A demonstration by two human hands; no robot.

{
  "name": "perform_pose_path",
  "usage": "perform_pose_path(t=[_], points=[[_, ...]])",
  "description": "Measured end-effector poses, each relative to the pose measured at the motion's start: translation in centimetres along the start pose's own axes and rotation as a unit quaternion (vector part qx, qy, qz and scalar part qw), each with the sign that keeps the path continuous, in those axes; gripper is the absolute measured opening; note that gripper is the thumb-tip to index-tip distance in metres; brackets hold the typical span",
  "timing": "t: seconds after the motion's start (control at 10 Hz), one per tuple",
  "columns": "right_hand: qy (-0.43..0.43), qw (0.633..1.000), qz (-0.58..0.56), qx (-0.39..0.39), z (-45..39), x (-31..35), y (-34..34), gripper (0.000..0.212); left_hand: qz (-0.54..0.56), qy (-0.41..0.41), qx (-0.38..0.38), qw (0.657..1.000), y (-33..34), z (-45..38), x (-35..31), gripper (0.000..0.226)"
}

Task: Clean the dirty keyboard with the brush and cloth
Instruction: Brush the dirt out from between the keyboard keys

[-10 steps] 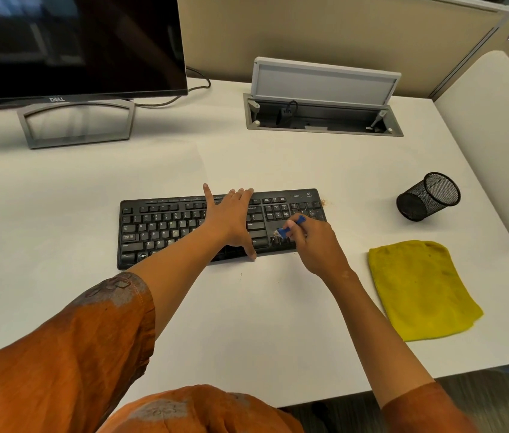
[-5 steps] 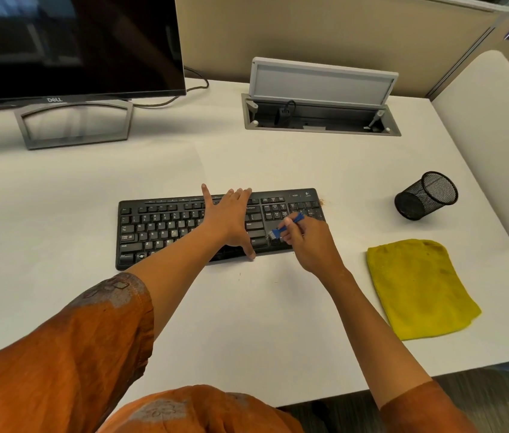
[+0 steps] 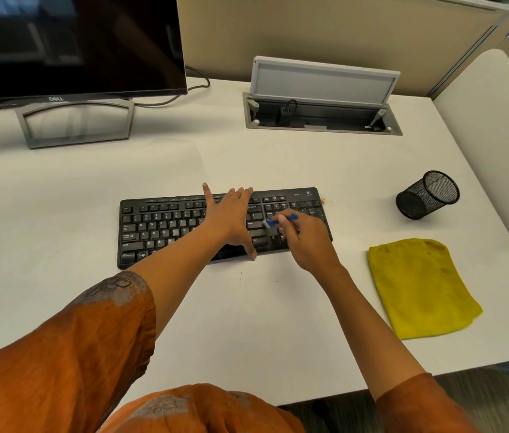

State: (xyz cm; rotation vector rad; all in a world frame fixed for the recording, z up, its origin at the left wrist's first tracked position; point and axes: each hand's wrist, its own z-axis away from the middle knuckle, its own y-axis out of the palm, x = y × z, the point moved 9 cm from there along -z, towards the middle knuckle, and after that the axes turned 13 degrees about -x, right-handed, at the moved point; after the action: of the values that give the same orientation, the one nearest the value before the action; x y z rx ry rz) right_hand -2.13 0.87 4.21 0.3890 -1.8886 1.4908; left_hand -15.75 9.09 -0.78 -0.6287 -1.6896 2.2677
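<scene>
Right hand: right hand (image 3: 308, 242) pinches a small blue brush (image 3: 279, 220) between thumb and fingertips, other fingers curled under; it sits over the keyboard's right part, near the number pad.
Brush: blue handle points right, pale bristle end points left and down onto the keys just right of the Enter key; contact looks likely, exact key cannot be told.
Left hand: left hand (image 3: 231, 217) lies flat on the keyboard's middle, fingers straight and spread toward the far edge, thumb reaching the near edge; it presses down, grasping nothing.
Keyboard: black full-size keyboard (image 3: 165, 228) flat on the white desk (image 3: 247, 323), long side running left to right. Small logo and model print at its far right corner, too small to read. Key legends legible in part: Q W E R, Ctrl, Enter.
Debris: brownish crumbs (image 3: 323, 200) on the desk just off the keyboard's far right corner.
Cloth: yellow cloth (image 3: 418, 285) lies flat right of the keyboard, apart from it.
Pen cup: black mesh cup (image 3: 428, 195) on its side, right of the keyboard, beyond the cloth.
Monitor: dark screen (image 3: 75, 45) behind and left of the keyboard, bezel reads "DELL".
Cable box: open grey hatch (image 3: 322, 104) behind the keyboard.
Sleeves: orange sleeves (image 3: 69, 354) on both arms.
</scene>
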Motion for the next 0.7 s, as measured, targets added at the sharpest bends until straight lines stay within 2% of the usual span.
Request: perform_pose_path(t=[0.1, 0.3, 0.4, 0.5, 0.6, 0.7], points=[[-0.017, 0.998, 0.041, 0.037, 0.4, 0.0, 0.9, 0.036, 0.0, 0.0, 0.001, 1.0, 0.0, 0.0, -0.1, 0.154], [0.005, 1.0, 0.007, -0.005, 0.1, -0.3, 0.0, 0.035, 0.0, 0.0, 0.004, 1.0, 0.0, 0.0, -0.1, 0.154], [-0.002, 0.998, 0.05, 0.03, 0.6, -0.2, 0.6, 0.035, -0.001, 0.0, 0.004, 1.0, -0.1, 0.1, -0.1, 0.153], [0.006, 0.998, 0.056, 0.033, 0.7, -0.5, 0.7, 0.039, -0.001, -0.001, 0.002, 1.0, -0.1, 0.1, -0.1, 0.153], [0.015, 1.0, 0.017, -0.004, 0.4, -0.9, 0.0, 0.035, -0.001, -0.001, 0.003, 1.0, -0.2, 0.1, -0.1, 0.154], [0.001, 0.999, 0.045, 0.007, 0.6, -1.0, 0.2, 0.035, -0.002, -0.001, 0.005, 1.0, -0.1, 0.1, -0.1, 0.154]])
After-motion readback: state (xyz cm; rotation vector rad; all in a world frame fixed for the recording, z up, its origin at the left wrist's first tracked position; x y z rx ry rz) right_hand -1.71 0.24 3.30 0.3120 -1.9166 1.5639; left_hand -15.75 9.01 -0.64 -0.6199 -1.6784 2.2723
